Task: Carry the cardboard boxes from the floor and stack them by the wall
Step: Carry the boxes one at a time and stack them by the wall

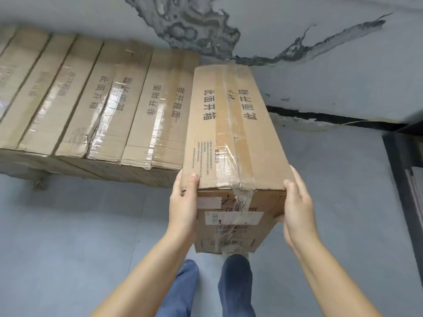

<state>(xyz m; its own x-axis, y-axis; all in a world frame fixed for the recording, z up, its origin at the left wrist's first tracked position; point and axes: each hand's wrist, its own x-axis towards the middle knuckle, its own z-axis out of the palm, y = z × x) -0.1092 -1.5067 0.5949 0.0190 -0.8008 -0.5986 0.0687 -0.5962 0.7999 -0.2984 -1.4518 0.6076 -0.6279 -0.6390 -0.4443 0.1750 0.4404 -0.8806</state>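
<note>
Nearest the camera, the left hand [183, 202] and the right hand [297, 204] clamp the near end of a long cardboard box [231, 138] from either side. The left thumb lies over the top edge with the palm flat on the side wall; the right hand presses its palm on the opposite corner, its fingers curling under toward the end face. The box is off the floor [91, 225], held lengthwise away from the body above the person's feet, its far end pointing at the wall [320, 76].

It looks stiff and holds its shape along the whole length, so it should not sag, but holding only the near end puts much leverage on the wrists if the contents are heavy. The glossy tape [231, 156] down the middle seam is loose and wrinkled at the near edge, a slippery patch best avoided; bare cardboard at the lower corners gives surer purchase.

Farther off, just left of the carried box, a row of stacked boxes [91, 99] lies side by side against the cracked, stained wall, some crushed at their near corners.
</note>
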